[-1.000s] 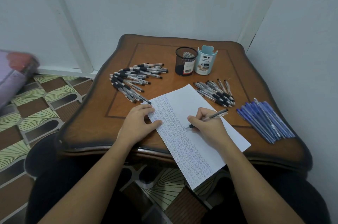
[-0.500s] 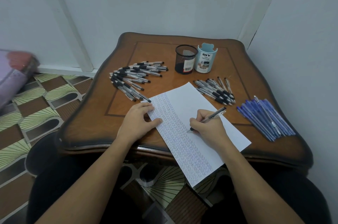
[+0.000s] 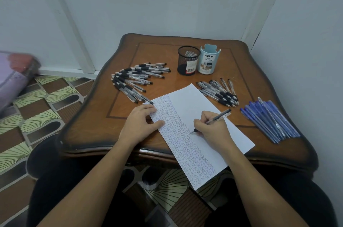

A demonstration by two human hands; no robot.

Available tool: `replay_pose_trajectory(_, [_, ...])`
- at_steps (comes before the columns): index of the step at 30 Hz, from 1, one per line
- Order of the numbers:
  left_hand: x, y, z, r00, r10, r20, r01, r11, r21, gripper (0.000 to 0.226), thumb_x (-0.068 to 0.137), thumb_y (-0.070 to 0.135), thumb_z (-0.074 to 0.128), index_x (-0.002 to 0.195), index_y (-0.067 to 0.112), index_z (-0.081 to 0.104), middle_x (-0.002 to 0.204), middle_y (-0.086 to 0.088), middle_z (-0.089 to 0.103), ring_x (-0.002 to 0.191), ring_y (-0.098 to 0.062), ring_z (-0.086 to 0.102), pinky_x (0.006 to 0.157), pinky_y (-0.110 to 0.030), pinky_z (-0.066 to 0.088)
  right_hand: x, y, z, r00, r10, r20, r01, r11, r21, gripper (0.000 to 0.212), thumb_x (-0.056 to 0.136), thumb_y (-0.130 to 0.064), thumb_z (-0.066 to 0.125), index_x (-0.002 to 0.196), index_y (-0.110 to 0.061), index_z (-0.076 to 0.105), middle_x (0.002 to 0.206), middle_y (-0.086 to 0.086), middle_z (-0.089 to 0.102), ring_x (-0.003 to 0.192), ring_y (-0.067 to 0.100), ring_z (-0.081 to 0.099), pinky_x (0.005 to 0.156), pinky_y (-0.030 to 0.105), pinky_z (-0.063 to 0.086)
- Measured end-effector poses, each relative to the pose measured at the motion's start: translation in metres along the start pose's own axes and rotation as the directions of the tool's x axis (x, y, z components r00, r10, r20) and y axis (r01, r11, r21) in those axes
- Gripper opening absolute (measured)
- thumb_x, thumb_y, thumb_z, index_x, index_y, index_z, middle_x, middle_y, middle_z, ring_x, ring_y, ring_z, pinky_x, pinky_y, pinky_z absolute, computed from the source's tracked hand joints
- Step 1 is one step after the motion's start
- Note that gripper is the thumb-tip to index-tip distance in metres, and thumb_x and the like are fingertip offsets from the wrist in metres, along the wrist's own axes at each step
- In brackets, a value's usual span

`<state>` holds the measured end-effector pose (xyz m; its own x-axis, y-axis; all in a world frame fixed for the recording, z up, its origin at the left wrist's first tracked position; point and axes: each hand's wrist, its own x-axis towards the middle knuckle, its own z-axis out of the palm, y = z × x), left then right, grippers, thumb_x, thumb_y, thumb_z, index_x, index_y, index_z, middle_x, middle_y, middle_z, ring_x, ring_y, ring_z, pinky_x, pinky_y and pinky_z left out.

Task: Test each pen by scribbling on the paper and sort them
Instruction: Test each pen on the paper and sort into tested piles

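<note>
Wooden table (image 3: pixel 96 134): right hand (image 3: pixel 211 130) pinches pen (image 3: pixel 215 119) on paper (image 3: pixel 193 100).

Dark wooden table (image 3: pixel 104 134) with a wavy rim sits under the left hand (image 3: pixel 139 124) and right hand (image 3: pixel 211 130), tucked into a corner of 2 pale blue-grey walls (image 3: pixel 130 4) beyond them. Out past the left hand: brown-and-cream patterned floor tiles (image 3: pixel 37 115), a white post (image 3: pixel 74 32), a blurred lilac bundle (image 3: pixel 13 78). Light's dim and flat.

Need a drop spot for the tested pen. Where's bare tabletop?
Bare tabletop: near-left corner, between the left pen pile and the left hand; far strip behind the mesh cup and DIY organizer; gap between those and the paper. Crowded: right side, smaller black-grip pen pile and blue pens beside the paper.
</note>
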<state>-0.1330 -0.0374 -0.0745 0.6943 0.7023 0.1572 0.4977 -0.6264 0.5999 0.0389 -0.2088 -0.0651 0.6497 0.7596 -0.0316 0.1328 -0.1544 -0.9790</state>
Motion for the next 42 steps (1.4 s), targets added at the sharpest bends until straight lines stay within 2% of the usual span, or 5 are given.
replay_pose_trajectory(12, [0.0009, -0.0005, 0.0001, 1.0, -0.005, 0.002, 0.005, 1.0, -0.004, 0.057, 0.081, 0.048, 0.073, 0.129, 0.019, 0.062, 0.137, 0.01, 0.053, 0.128, -0.007, 0.04, 0.099, -0.025, 0.026, -0.0009, -0.0005, -0.0001, 1.0, -0.005, -0.026, 0.005, 1.0, -0.009, 0.052, 0.087, -0.002, 0.066, 0.045, -0.024, 0.044, 0.049, -0.006, 0.042, 0.054, 0.01, 0.052, 0.059, 0.031, 0.047])
replay_pose_trajectory(17, [0.0005, -0.0014, 0.0, 1.0, -0.002, 0.0, 0.002, 1.0, -0.009, 0.057, 0.08, 0.048, 0.073, 0.129, 0.019, 0.062, 0.137, 0.011, 0.053, 0.128, -0.007, 0.041, 0.099, -0.025, 0.026, -0.0003, 0.0002, -0.0004, 1.0, 0.005, 0.008, -0.005, 0.999, -0.032, 0.05, 0.086, -0.006, 0.067, 0.046, -0.025, 0.045, 0.051, -0.005, 0.043, 0.063, 0.02, 0.053, 0.064, 0.038, 0.046])
replay_pose_trajectory(25, [0.0007, -0.0006, -0.0004, 1.0, 0.006, -0.003, -0.006, 1.0, -0.014, 0.057, 0.08, 0.047, 0.073, 0.128, 0.018, 0.063, 0.136, 0.009, 0.053, 0.128, -0.008, 0.041, 0.099, -0.024, 0.026, -0.0022, -0.0025, 0.0007, 0.999, -0.024, -0.04, 0.021, 0.998, -0.063, 0.039, 0.088, -0.003, 0.065, 0.056, -0.011, 0.044, 0.05, -0.005, 0.044, 0.052, 0.008, 0.049, 0.052, 0.024, 0.044])
replay_pose_trajectory(37, [0.0009, -0.0011, -0.0003, 1.0, 0.01, -0.007, -0.01, 1.0, -0.009, 0.057, 0.08, 0.047, 0.074, 0.128, 0.017, 0.063, 0.135, 0.01, 0.054, 0.126, -0.007, 0.042, 0.098, -0.024, 0.027, 0.0018, 0.0025, -0.0005, 1.0, -0.019, -0.019, 0.019, 1.0, -0.023, 0.047, 0.085, -0.003, 0.064, 0.049, -0.022, 0.039, 0.055, 0.002, 0.036, 0.058, 0.019, 0.042, 0.06, 0.035, 0.04])
replay_pose_trajectory(42, [0.0008, -0.001, -0.0002, 1.0, 0.009, -0.003, -0.009, 1.0, -0.006, 0.058, 0.081, 0.048, 0.073, 0.129, 0.018, 0.062, 0.136, 0.01, 0.053, 0.126, -0.007, 0.041, 0.097, -0.023, 0.027, 0.003, 0.0045, -0.0006, 0.999, -0.017, -0.034, 0.015, 0.999, -0.04, 0.049, 0.088, -0.006, 0.066, 0.047, -0.023, 0.045, 0.051, -0.002, 0.045, 0.056, 0.014, 0.052, 0.057, 0.032, 0.044])
